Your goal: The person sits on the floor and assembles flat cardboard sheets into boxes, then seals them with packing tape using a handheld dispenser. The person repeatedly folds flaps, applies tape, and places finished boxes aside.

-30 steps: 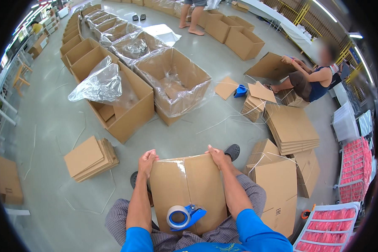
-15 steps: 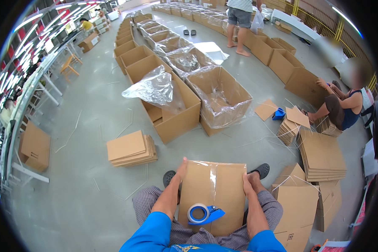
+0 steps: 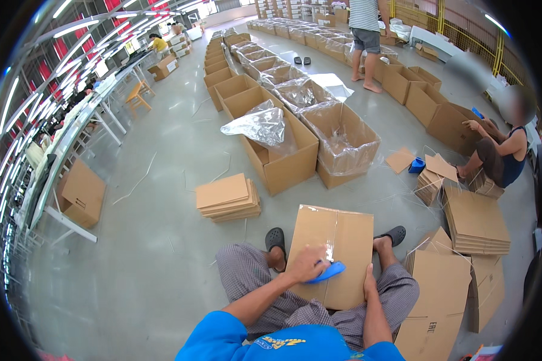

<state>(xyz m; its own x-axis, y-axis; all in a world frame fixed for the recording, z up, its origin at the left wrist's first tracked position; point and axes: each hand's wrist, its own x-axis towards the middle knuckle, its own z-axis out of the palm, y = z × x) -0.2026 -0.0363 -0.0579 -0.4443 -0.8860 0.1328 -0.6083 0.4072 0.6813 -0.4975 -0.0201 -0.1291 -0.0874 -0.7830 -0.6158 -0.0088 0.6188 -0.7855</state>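
Observation:
A cardboard box (image 3: 350, 240) stands between my legs, its top flaps meeting along a middle seam. Shiny clear tape shows on part of that seam. My left hand (image 3: 307, 263) is closed over a blue tape dispenser (image 3: 329, 272) lying on the box top; the hand covers its tape roll. Against the box's right side, my right hand (image 3: 370, 283) grips the edge, with some fingers hidden along the side.
A stack of cardboard sheets (image 3: 229, 198) lies ahead on the left. Open cartons (image 3: 292, 162), some lined with clear plastic, run in rows beyond. Flattened cartons (image 3: 436, 295) lie at my right. A co-worker (image 3: 506, 147) sits at far right; another person (image 3: 365, 42) stands farther back.
My left hand has left the box's left edge and taken hold of the tape dispenser on the top. My right hand has slid nearer along the right side. The view has shifted left.

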